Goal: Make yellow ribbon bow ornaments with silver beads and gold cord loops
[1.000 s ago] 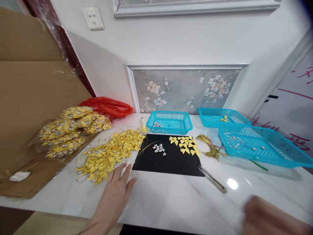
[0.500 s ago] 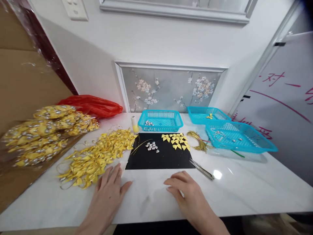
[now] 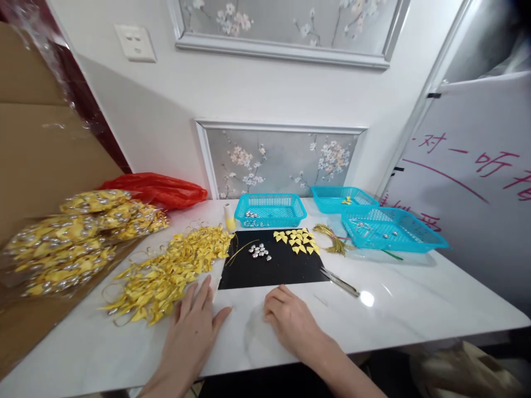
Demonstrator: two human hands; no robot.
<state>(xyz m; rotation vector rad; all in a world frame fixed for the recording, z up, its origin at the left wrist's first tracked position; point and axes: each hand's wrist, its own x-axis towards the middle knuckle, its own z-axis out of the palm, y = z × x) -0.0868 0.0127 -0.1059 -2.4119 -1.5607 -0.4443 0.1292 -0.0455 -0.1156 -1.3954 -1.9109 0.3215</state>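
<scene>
My left hand [image 3: 191,326] lies flat on the white table with fingers spread, its fingertips beside a heap of yellow ribbon-like pieces with silvery beads [image 3: 174,271]. A pale edge shows by those fingertips; what it is I cannot tell. My right hand [image 3: 292,320] rests on the table with fingers curled in, just below the black mat [image 3: 244,276]; nothing shows in it. On the mat are several silver beads [image 3: 259,251], yellow leaf-shaped pieces [image 3: 299,240] in loose rows and a few thin golden wires [image 3: 243,250]. Tweezers [image 3: 341,282] lie at the mat's right corner.
Blue baskets [image 3: 271,222] [image 3: 327,207] [image 3: 398,244] stand along the back and right. A small spool [image 3: 229,216] and a bundle of golden wire [image 3: 332,237] flank the mat. Bagged yellow pieces [image 3: 62,237] and a red plastic bag [image 3: 153,188] are at left.
My right hand has moved left, toward the mat's lower edge, and its fingers have curled in more. My left hand stays nearly in place. The camera view has shifted slightly.
</scene>
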